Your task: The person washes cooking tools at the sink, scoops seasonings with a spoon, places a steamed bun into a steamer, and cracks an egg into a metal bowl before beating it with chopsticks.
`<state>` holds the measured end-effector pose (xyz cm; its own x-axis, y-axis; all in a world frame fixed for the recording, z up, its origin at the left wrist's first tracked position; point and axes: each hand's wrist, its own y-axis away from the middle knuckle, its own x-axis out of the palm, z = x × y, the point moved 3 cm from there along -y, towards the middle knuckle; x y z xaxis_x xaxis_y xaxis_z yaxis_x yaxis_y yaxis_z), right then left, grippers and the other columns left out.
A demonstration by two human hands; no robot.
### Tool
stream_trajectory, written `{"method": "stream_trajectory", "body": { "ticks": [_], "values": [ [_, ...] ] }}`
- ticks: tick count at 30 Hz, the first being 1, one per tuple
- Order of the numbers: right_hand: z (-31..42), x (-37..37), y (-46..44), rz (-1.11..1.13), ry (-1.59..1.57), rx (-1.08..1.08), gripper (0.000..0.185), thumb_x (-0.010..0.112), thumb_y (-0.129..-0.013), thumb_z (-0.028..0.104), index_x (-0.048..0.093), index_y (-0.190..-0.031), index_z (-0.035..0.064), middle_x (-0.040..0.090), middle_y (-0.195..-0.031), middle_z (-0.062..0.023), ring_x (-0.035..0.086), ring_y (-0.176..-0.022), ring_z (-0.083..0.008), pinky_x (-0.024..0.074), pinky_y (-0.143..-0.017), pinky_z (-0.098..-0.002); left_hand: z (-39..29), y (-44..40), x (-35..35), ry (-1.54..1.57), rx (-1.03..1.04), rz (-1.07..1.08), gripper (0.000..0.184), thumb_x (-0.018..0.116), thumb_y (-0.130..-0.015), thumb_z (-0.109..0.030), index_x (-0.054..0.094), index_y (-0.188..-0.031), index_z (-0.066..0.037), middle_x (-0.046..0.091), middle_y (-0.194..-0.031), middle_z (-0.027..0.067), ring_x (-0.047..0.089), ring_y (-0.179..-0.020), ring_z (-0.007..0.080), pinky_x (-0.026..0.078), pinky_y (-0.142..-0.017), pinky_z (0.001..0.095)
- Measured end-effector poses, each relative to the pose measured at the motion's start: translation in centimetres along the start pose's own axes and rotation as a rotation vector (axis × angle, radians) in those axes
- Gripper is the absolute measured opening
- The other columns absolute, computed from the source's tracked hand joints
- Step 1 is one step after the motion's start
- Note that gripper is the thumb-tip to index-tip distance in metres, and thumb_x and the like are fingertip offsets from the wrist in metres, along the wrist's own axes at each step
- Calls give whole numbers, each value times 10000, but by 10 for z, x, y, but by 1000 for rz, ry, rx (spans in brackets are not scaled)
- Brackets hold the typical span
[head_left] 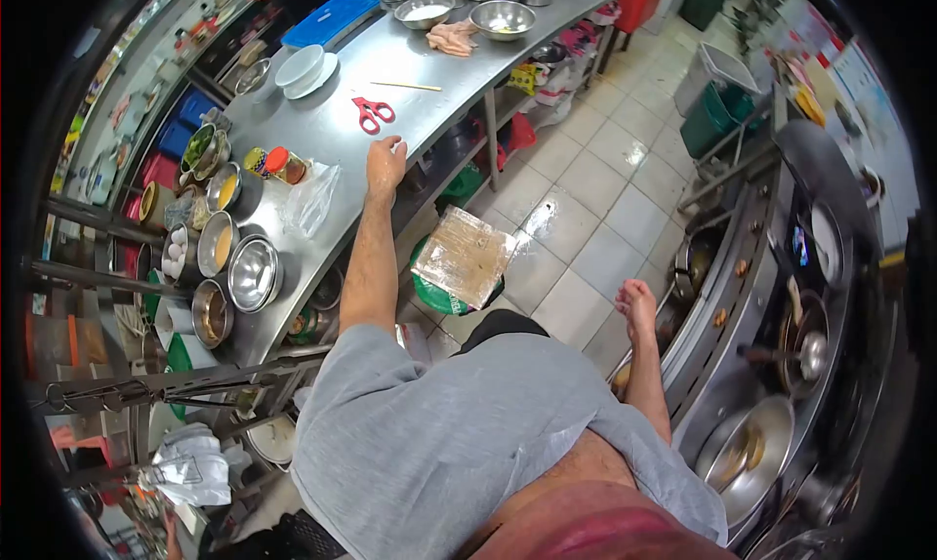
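My left hand (387,165) hovers at the edge of the steel table (342,184), its fingers loosely bent and apart, with nothing seen in them. Just beyond its fingertips lie red-handled scissors (372,114). A thin yellow stick (406,87) rests farther back. Left of this hand is a clear plastic bag (314,199) beside a red-lidded jar (285,165). On the other side, my right hand (637,306) hangs in the air near the stove, fingers half bent and slightly apart, and I see nothing in it.
Below the table edge, a plastic-wrapped board (464,258) tops a green container. Metal bowls (254,272) and eggs (176,251) stand at the left. Raw meat (452,39) lies at the back. A wok (747,458) and a pan (805,340) sit on the stove at right.
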<state>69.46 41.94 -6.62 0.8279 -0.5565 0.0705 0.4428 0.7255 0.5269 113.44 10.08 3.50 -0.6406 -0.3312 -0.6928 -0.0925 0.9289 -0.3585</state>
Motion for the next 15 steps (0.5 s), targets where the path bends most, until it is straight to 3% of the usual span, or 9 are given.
{"method": "stream_trajectory", "body": {
  "ticks": [6, 8, 10, 15],
  "values": [
    [94, 58, -125, 117, 230, -130, 130, 565, -816, 181, 555, -918, 101, 564, -775, -2, 530, -681, -103, 413, -584, -239, 15, -104, 64, -66, -199, 31, 337, 548, -801, -312, 630, -987, -43, 611, -985, 199, 576, -936, 344, 453, -789, 423],
    [109, 74, -155, 146, 232, -122, 139, 566, -807, 173, 558, -921, 94, 566, -774, -3, 535, -674, -102, 413, -578, -234, 10, -132, 85, -96, -229, 1, 369, 542, -800, -338, 623, -1002, -40, 617, -989, 192, 580, -945, 346, 455, -793, 430],
    [120, 86, -178, 169, 260, -6, 142, 571, -806, 180, 559, -920, 95, 565, -770, -2, 536, -661, -100, 414, -563, -235, 2, -158, 97, -236, -388, -23, 435, 549, -788, -377, 593, -1044, -29, 617, -998, 180, 576, -955, 362, 447, -829, 439],
    [149, 98, -245, 216, 304, 44, 155, 594, -801, 188, 562, -921, 96, 563, -761, 9, 533, -631, -90, 417, -545, -233, 11, -218, 135, -420, -572, 49, 404, 576, -767, -250, 550, -1053, 34, 602, -1024, 209, 594, -932, 353, 480, -798, 420]
  ]
}}
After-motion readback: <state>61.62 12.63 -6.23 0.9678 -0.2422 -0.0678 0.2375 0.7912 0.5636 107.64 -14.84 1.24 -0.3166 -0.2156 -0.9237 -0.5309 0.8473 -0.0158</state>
